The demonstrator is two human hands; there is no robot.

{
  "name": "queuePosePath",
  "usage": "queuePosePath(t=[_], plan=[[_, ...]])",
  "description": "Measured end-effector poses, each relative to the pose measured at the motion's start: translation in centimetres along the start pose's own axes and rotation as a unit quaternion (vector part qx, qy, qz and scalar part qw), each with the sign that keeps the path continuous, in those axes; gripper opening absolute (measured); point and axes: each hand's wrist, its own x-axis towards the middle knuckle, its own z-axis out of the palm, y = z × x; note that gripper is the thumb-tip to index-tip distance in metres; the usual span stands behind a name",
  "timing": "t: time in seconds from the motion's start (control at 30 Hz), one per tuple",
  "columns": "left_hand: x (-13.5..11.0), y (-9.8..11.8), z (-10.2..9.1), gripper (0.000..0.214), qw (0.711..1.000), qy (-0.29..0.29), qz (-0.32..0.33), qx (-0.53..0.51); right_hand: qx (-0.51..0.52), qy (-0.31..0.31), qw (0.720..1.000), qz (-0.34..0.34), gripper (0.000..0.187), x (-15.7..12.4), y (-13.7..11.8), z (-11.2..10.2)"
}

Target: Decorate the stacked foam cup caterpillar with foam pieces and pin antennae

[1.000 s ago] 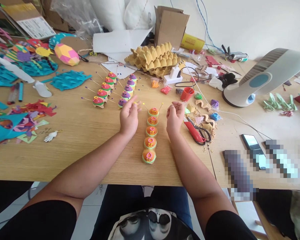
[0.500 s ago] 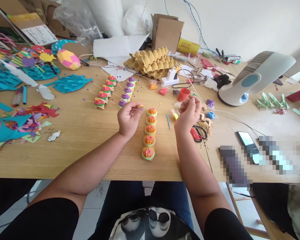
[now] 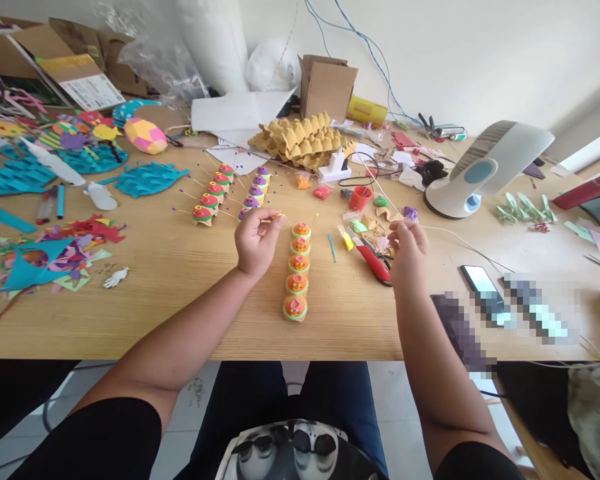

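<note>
My left hand (image 3: pixel 257 241) pinches the yellow tip of a thin antenna stick (image 3: pixel 287 221) at the far end of an orange egg-carton caterpillar (image 3: pixel 300 265). The caterpillar stands upright in a row of orange bumps with green rims and small pink and yellow trims. Its other antenna (image 3: pixel 316 220), also yellow-tipped, leans right. My right hand (image 3: pixel 409 245) hovers right of the caterpillar with fingers pressed together; whatever they hold is too small to make out. Near it lie a red-handled tool (image 3: pixel 374 265), partly hidden, and a blue modelling stick (image 3: pixel 333 248).
Red-green (image 3: pixel 211 199) and purple (image 3: pixel 255 190) caterpillars stand behind, with sticks poking out. Egg cartons (image 3: pixel 300 140), a white power strip (image 3: pixel 335 172), a red cup (image 3: pixel 361 198) and a fan (image 3: pixel 480 177) are farther back. Paper scraps (image 3: pixel 80 250) lie left, a phone (image 3: pixel 484 293) right.
My right hand has moved right and slightly down, away from the caterpillar, uncovering clay bits and the red-handled tool. My left hand keeps its pinch at the antenna. The view has shifted slightly.
</note>
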Motion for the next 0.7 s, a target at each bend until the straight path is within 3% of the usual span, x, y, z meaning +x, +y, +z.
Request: queuePosePath(t=[0.1, 0.2, 0.33, 0.47, 0.6, 0.63, 0.7], plan=[[0.1, 1.0, 0.1, 0.022, 0.999, -0.01, 0.047, 0.006, -0.056, -0.043, 0.997, -0.013, 0.021, -1.7, 2.1, -0.5], [0.1, 2.3, 0.3, 0.018, 0.995, -0.057, 0.081, 0.024, -0.144, -0.108, 0.981, -0.067, 0.021, -2.3, 3.0, -1.0], [-0.7, 3.6, 0.0, 0.015, 0.982, -0.134, 0.113, 0.066, -0.268, -0.19, 0.932, -0.157, 0.022, 0.1, 2.6, -0.3], [-2.4, 3.0, -0.8, 0.01, 0.978, -0.11, 0.152, 0.091, -0.402, -0.267, 0.848, -0.217, 0.028, 5.4, 1.7, 2.9], [-3.3, 1.5, -1.6, 0.011, 0.98, -0.082, 0.142, 0.113, -0.528, -0.335, 0.751, -0.21, 0.036, 10.0, 1.6, 6.7], [-3.4, 1.3, -1.8, 0.011, 0.979, -0.075, 0.147, 0.116, -0.559, -0.349, 0.723, -0.207, 0.038, 10.8, 1.8, 7.5], [-3.2, 1.0, -2.0, 0.012, 0.977, -0.068, 0.161, 0.119, -0.623, -0.391, 0.639, -0.224, 0.038, 11.7, 2.2, 8.8]])
